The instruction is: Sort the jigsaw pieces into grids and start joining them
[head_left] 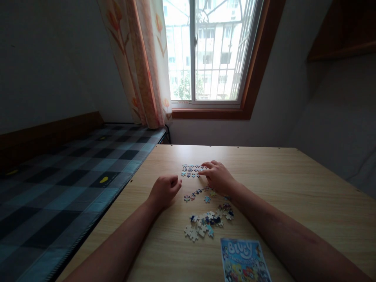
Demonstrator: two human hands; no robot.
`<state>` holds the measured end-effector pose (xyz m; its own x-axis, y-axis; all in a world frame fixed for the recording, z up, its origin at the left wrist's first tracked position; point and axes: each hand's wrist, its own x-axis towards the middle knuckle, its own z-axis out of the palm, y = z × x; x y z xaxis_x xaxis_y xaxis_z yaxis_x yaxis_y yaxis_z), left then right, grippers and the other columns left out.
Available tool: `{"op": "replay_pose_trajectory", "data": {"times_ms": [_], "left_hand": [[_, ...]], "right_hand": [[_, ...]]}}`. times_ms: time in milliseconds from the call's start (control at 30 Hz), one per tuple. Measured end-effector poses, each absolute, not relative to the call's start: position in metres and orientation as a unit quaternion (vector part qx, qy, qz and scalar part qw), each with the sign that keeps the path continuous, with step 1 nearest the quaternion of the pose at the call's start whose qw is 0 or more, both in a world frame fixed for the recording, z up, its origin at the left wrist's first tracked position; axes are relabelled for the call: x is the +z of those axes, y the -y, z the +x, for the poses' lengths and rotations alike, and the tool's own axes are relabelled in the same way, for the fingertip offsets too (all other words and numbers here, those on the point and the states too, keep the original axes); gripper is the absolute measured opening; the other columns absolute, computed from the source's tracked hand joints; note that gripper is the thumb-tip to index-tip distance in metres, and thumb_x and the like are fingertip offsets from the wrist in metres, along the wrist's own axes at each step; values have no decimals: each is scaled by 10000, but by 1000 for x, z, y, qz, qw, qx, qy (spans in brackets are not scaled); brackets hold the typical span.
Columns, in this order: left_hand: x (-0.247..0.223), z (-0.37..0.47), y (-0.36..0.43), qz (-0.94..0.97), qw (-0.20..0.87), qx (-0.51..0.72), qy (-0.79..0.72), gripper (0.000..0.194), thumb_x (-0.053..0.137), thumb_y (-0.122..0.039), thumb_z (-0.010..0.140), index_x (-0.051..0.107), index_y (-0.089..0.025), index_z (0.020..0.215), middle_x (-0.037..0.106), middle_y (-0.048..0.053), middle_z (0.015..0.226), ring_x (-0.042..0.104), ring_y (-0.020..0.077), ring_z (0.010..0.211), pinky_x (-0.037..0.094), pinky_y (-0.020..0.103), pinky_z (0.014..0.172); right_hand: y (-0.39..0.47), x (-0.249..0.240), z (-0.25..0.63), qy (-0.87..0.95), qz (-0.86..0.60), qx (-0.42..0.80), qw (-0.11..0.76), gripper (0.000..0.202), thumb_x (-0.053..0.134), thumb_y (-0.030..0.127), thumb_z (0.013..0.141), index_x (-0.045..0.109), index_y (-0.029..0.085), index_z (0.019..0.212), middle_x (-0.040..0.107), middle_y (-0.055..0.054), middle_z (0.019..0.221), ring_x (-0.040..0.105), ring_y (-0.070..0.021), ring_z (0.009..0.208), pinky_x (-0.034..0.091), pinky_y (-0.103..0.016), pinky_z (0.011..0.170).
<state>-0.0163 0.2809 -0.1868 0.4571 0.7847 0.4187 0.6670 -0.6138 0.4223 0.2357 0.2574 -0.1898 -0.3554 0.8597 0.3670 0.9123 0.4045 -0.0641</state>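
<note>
Dim overall, daylight from a window (219,66) at twelve o'clock — glaring, washed out, wall (58,58) at ten o'clock sunk in gloom, tabletop (279,168) gently lit, puzzle pieces (202,229) at six o'clock slightly soft, wide-angle stretch towards the edges

Beyond the hands (166,192), a bright, brown-framed, barred window (217,66); ahead and left, a flowered curtain (142,58). Left of them, a checked bed (88,172). Beneath, a pale wood-grain tabletop (279,184). Dim walls (293,94) on both sides; high to the right, a brown shelf (343,41).
</note>
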Motion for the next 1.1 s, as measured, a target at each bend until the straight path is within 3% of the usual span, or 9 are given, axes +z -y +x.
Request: {"op": "replay_pose_trajectory", "data": {"times_ms": [367,567,667,733,800,900,1100], "left_hand": [[-186,-16,-281,852,100,294,-422,393,472,-365,835,297,-201,523,319,-53,473,314,97,480,219,272,548],[-184,-15,-278,857,106,276,-423,393,483,-361,822,288,-202,520,318,-49,471,318,105,495,217,274,549],[-182,-14,-275,873,112,242,-408,398,490,-376,829,302,-201,524,342,-42,471,323,112,505,216,275,553],[-181,-13,-273,885,110,212,-400,410,493,-398,834,313,-201,523,353,-37,475,321,118,510,209,278,553],[-179,-13,-271,892,107,181,-401,424,500,-422,833,323,-200,518,353,-34,477,315,121,509,199,282,551],[-176,-12,-271,893,107,151,-409,435,499,-447,835,336,-199,517,349,-33,478,309,122,503,190,283,551],[-178,-12,-276,887,101,144,-426,442,477,-471,844,354,-201,517,352,-29,474,314,128,500,173,286,554]], "right_hand": [[-253,-189,231,808,-558,-68,177,387,532,156,865,739,365,1117,556,-17,1390,494,-254,1169,376,-415,970],[-251,-175,239,764,-575,-102,274,330,518,162,895,749,309,1079,662,-32,1238,501,-246,1188,333,-408,991],[-255,-171,256,737,-599,-71,305,276,521,215,904,742,264,1062,726,-44,992,598,-200,957,392,-335,869],[-258,-175,271,698,-636,-18,329,263,532,342,909,731,247,1051,709,-25,815,584,-161,720,389,-285,709],[-261,-183,288,631,-671,28,388,360,534,498,886,729,198,844,641,-23,664,513,-145,600,335,-272,616],[-265,-198,310,576,-675,78,456,508,525,599,843,610,164,595,524,-19,533,441,-133,546,293,-273,578],[-275,-213,329,535,-644,163,522,524,493,648,819,545,166,621,393,31,501,361,-108,515,289,-245,531]]}}
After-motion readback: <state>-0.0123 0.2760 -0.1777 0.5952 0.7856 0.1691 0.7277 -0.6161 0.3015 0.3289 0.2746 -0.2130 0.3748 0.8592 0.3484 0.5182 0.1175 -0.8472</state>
